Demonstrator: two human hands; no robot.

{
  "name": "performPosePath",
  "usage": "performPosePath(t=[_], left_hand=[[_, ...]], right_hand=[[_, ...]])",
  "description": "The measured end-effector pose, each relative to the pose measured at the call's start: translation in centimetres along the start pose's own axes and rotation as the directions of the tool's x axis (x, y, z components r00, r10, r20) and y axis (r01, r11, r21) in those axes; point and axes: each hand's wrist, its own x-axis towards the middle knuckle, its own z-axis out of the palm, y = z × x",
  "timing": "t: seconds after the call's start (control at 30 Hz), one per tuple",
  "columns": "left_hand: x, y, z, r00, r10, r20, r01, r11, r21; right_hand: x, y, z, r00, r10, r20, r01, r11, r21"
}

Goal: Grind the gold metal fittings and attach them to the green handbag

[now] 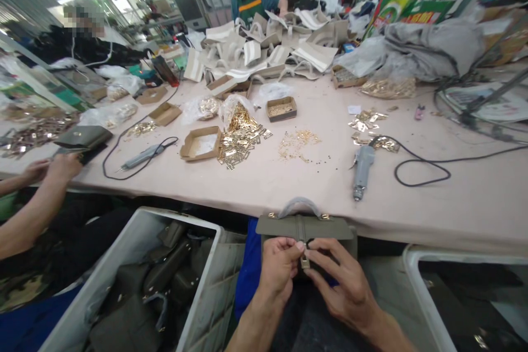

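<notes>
An olive-grey handbag point(280, 224) rests upright in my lap against the table edge, its wrapped top handle point(301, 202) pointing away from me. At the front of its flap, a narrow strap ends in a small gold clasp point(305, 263). My left hand point(278, 261) is closed, with thumb and forefinger pinching the strap end just above the clasp. From the other side, my right hand point(342, 269) curls its thumb and fingers round the clasp. The fingertips partly hide how strap and clasp meet.
Grey electric screwdrivers lie right point(363, 170) and left point(142, 157). Gold plates point(237, 146) spill beside a cardboard tray point(201, 143). Bins of bags flank me, left point(142, 212) and right point(466, 256). A co-worker's hands point(61, 168) hold another bag at left; another person stands behind the table.
</notes>
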Motion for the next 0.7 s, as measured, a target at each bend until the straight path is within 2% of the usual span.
performPosePath(t=[0.1,0.17,0.23,0.3,0.33,0.37,0.4,0.43,0.47,0.5,0.6,0.7], left_hand=[[0.0,0.6,0.1,0.998,-0.054,0.03,0.054,0.998,-0.011],[-0.1,0.9,0.1,0.993,-0.101,0.066,0.102,0.995,-0.009],[-0.7,0.9,0.1,0.988,-0.115,0.1,0.114,0.993,0.015],[-1.7,0.7,0.1,0.999,-0.006,0.049,0.001,0.995,0.1],[-2.3,0.5,0.2,0.994,0.113,-0.007,-0.11,0.98,0.169],[-2.8,0.4,0.2,0.962,0.266,-0.065,-0.242,0.938,0.25],[-3.3,0.2,0.3,0.901,0.421,-0.102,-0.367,0.868,0.335],[-3.6,0.2,0.4,0.833,0.544,-0.104,-0.463,0.787,0.408],[-3.8,0.2,0.5,0.784,0.617,-0.072,-0.525,0.719,0.455],[-3.7,0.2,0.6,0.765,0.643,-0.015,-0.561,0.678,0.475],[-2.9,0.5,1.1,0.8,0.583,0.145,-0.578,0.68,0.451],[-1.9,0.8,1.5,0.825,0.538,0.173,-0.559,0.734,0.386]], right_hand=[[0.8,0.2,0.3,0.979,-0.181,0.091,0.186,0.981,-0.056],[1.3,0.3,0.5,0.969,-0.224,0.104,0.232,0.97,-0.07],[1.9,0.3,0.5,0.975,-0.208,0.07,0.213,0.974,-0.073],[3.0,0.1,0.1,0.991,-0.134,0.018,0.134,0.99,-0.041],[3.7,0.0,-0.3,0.997,-0.078,-0.003,0.078,0.997,-0.014],[4.4,-0.2,-0.7,1.0,-0.014,-0.009,0.015,1.0,0.015],[5.2,-0.3,-1.2,0.999,0.05,-0.001,-0.05,0.998,0.043],[6.0,-0.4,-1.7,0.993,0.113,0.022,-0.115,0.991,0.07],[6.7,-0.5,-2.1,0.983,0.176,0.057,-0.181,0.979,0.094],[7.3,-0.5,-2.5,0.968,0.232,0.1,-0.243,0.963,0.118],[8.4,-0.1,-3.2,0.911,0.361,0.2,-0.395,0.902,0.173],[8.6,0.8,-3.3,0.84,0.466,0.277,-0.526,0.825,0.206]])
